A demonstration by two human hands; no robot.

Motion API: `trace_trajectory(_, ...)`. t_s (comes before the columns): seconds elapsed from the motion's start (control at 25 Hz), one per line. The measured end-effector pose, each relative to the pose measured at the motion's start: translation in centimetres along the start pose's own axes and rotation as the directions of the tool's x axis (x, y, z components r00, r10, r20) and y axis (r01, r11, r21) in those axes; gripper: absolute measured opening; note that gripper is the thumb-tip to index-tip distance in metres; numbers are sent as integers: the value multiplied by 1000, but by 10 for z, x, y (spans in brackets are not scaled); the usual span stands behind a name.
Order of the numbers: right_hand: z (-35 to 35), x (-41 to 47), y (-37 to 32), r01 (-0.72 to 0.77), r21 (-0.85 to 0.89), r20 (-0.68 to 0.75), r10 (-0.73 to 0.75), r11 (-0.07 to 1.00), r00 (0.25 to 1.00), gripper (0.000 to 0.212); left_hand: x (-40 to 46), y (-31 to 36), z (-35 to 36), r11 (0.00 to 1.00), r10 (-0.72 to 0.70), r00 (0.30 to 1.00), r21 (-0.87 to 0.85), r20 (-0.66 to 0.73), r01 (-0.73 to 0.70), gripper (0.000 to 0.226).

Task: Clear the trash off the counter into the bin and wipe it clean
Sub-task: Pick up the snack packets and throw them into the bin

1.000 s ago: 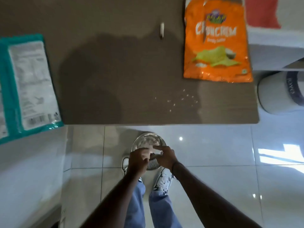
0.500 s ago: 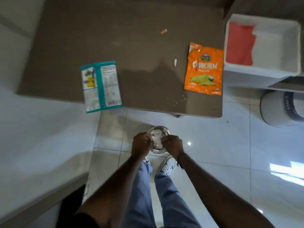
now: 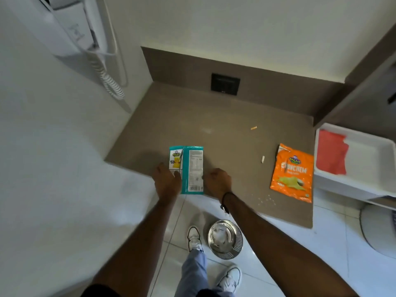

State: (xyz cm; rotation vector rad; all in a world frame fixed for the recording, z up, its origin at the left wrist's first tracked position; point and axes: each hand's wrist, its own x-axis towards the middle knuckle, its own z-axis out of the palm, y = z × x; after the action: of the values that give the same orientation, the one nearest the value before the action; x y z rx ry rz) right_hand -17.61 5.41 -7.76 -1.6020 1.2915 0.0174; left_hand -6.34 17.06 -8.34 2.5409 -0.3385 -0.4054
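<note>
Left hand (image 3: 166, 182) laid with spread fingers on the near left corner of the teal-and-white foil snack packet (image 3: 188, 169), not yet gripping. Right hand (image 3: 217, 182) held loosely curled just beside the packet's right edge, empty. Step in hand, as judged: collecting wrapper 1 of 2 from the brown laminate counter (image 3: 214, 125). Next required: pinch, lift, drop into the round steel bin (image 3: 225, 239) on the floor below. Remaining: orange crisp packet (image 3: 292, 173), 2 small stubs (image 3: 253, 128), crumbs (image 3: 265, 199), wiping.
</note>
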Motion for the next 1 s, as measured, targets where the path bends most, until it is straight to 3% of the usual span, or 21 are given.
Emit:
trace_trajectory(0.12,16,16,-18,-152,203,78,139,967,987,39,38,3,2,998,-48,986,-23,162,52,35)
trace_trajectory(0.2,21,23,-23,-211,266,129,182,941,975,36,50,11,5,983,-4,964,-175,267,53,31)
trace_trajectory(0.28,15,29,-30,-273,308,219,211,911,953,25,58,25,10,947,-31,925,-285,379,149,28)
trace_trajectory(0.4,-2,35,-38,-354,371,331,234,858,914,17,56,49,12,843,-125,833,-385,539,376,17)
trace_trajectory(0.52,-28,36,-45,-370,463,386,193,805,902,33,53,73,12,775,-2,707,-445,708,448,19)
trace_trajectory(0.6,-53,35,-46,-355,559,377,152,749,914,42,52,93,14,753,119,648,-494,752,435,28)
trace_trajectory(0.76,-131,40,-29,-243,686,235,107,686,966,32,34,167,33,762,230,577,-513,784,394,25)
trace_trajectory(0.92,-220,46,16,-182,717,133,124,673,983,31,-3,227,79,746,260,517,-510,816,429,24)
trace_trajectory(1.0,-264,46,44,-172,696,89,153,697,984,28,-25,249,105,778,210,537,-472,817,414,24)
